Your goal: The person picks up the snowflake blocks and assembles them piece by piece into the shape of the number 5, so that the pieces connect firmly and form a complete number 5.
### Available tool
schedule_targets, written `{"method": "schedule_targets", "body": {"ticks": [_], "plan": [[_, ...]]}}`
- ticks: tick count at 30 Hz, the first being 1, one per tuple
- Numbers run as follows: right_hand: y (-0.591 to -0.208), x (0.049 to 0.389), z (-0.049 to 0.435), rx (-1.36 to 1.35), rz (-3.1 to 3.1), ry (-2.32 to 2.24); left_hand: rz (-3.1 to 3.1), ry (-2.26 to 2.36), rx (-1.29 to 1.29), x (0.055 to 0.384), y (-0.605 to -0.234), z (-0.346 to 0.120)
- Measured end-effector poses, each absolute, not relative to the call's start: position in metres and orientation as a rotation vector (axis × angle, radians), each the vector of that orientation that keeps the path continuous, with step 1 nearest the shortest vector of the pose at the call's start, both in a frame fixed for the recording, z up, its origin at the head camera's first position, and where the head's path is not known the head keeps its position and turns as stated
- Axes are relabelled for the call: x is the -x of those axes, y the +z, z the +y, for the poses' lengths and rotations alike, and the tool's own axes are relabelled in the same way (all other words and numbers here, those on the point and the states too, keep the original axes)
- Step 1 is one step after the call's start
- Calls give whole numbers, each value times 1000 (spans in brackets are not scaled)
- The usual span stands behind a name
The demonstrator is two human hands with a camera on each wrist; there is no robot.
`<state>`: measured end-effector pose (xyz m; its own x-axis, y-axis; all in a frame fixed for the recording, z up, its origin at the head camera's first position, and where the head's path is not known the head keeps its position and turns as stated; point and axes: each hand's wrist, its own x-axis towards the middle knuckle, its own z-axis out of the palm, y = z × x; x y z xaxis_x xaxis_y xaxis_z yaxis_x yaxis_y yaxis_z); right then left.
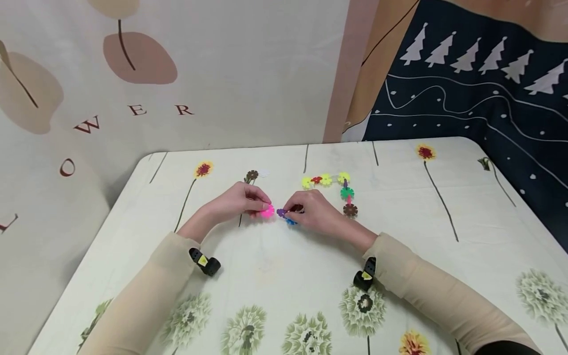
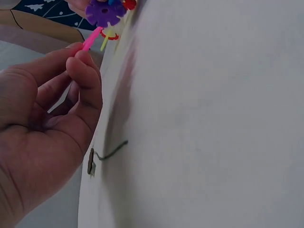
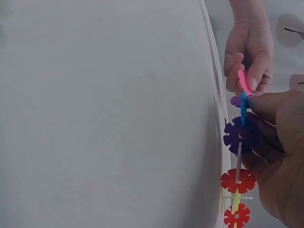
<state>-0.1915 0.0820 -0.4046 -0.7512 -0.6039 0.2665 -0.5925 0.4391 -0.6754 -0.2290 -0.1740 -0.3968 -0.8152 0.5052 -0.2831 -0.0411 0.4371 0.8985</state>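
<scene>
My left hand (image 1: 237,203) pinches a bright pink notched flower-shaped disc (image 1: 267,212) between thumb and fingertips. Facing it, my right hand (image 1: 317,211) pinches a linked chain of similar discs near its end. In the right wrist view this chain has a blue disc (image 3: 243,107), a dark purple disc (image 3: 235,135), a clear piece (image 3: 239,159) and red discs (image 3: 237,181) with yellow between. A purple disc (image 1: 281,212) at the chain's end lies close to the pink one. My right fingers hide part of the chain in the head view.
Beyond my right hand, more linked discs bend around a corner on the table (image 1: 266,276): yellow (image 1: 326,179), green (image 1: 347,193) and brown (image 1: 350,210) among them. The cloth carries printed flowers. Patterned curtains (image 1: 248,74) stand behind the table's far edge.
</scene>
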Motion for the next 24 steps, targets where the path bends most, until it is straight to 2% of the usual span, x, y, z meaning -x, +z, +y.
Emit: {"method": "schedule_targets", "body": {"ticks": [24], "plan": [[-407,192,79,1061,2606,-1276,2096,1331,-421,231,-390,-168]]}}
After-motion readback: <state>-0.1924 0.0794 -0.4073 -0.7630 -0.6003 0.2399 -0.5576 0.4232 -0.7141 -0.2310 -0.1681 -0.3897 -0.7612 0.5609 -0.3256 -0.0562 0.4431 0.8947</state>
